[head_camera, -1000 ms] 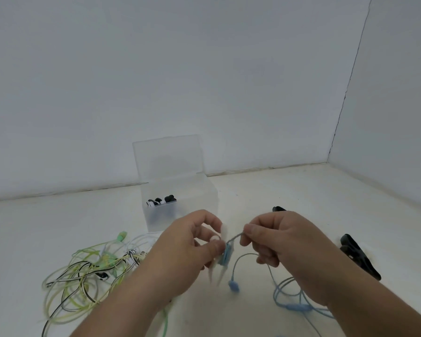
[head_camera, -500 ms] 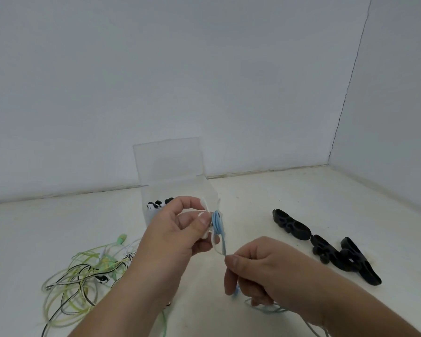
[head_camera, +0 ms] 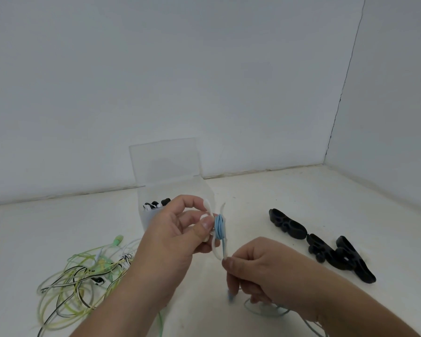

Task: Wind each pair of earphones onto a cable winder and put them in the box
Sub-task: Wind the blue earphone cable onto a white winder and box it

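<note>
My left hand (head_camera: 180, 229) pinches a white cable winder (head_camera: 215, 244) upright in front of the clear plastic box (head_camera: 153, 216). Several turns of blue earphone cable (head_camera: 219, 228) wrap the winder's middle. My right hand (head_camera: 260, 271), just below and to the right, pinches the blue cable where it leaves the winder. The rest of the blue cable (head_camera: 263, 311) trails loose on the floor under my right wrist. The box stands open with its lid (head_camera: 165, 159) up, and black and white wound earphones (head_camera: 156, 205) lie inside.
A tangle of green, yellow, black and white earphones (head_camera: 83, 278) lies on the floor at the left. Three black cable winders (head_camera: 287, 223) (head_camera: 320, 250) (head_camera: 355, 262) lie in a row at the right. White walls meet in a corner at the back right.
My left hand lifted the winder up toward the box. My right hand dropped below it, drawing the blue cable down around the winder, and more turns now sit on it.
</note>
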A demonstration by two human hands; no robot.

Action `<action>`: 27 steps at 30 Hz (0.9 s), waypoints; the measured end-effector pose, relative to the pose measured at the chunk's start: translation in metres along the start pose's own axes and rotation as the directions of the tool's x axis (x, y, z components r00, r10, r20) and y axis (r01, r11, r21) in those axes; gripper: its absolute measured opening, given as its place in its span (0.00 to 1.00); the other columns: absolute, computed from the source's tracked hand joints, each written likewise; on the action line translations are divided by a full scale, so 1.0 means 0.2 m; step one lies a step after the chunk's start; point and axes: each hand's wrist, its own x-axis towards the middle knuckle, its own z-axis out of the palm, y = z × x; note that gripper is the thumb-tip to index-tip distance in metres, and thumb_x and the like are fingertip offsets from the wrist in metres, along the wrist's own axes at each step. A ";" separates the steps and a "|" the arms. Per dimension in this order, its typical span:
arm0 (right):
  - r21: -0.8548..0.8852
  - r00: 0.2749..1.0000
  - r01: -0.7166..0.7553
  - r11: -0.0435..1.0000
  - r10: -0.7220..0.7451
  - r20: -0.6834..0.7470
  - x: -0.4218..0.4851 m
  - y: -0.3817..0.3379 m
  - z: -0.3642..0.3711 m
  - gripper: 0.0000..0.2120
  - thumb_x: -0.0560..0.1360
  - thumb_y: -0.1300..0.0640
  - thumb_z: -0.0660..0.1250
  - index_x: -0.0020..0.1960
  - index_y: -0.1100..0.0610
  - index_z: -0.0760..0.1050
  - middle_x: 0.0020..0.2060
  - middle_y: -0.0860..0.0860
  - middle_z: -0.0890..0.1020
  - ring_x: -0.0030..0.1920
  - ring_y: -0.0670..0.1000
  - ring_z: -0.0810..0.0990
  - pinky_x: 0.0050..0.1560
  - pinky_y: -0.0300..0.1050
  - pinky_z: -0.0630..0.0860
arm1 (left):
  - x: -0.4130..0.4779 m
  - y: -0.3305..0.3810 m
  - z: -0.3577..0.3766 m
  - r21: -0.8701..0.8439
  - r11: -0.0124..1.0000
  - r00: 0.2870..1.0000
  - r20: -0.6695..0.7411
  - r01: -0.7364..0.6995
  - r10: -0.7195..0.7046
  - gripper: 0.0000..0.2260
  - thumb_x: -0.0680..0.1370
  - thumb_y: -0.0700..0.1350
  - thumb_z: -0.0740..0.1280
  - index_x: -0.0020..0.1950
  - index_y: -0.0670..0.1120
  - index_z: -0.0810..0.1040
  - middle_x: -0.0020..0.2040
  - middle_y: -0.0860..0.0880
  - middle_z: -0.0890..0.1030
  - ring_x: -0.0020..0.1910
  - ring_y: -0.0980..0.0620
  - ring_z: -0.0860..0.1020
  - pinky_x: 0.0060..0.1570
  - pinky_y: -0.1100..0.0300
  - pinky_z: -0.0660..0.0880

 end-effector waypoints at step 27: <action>-0.097 0.992 0.124 0.988 -0.123 0.008 -0.06 -0.07 0.02 0.11 0.81 0.56 0.64 0.44 0.57 0.83 0.29 0.50 0.81 0.30 0.48 0.78 0.40 0.39 0.76 | 0.02 -0.03 -0.02 0.091 0.992 0.988 -0.141 0.083 -0.070 0.03 0.79 0.37 0.67 0.50 0.44 0.78 0.37 0.48 0.81 0.34 0.50 0.80 0.36 0.59 0.77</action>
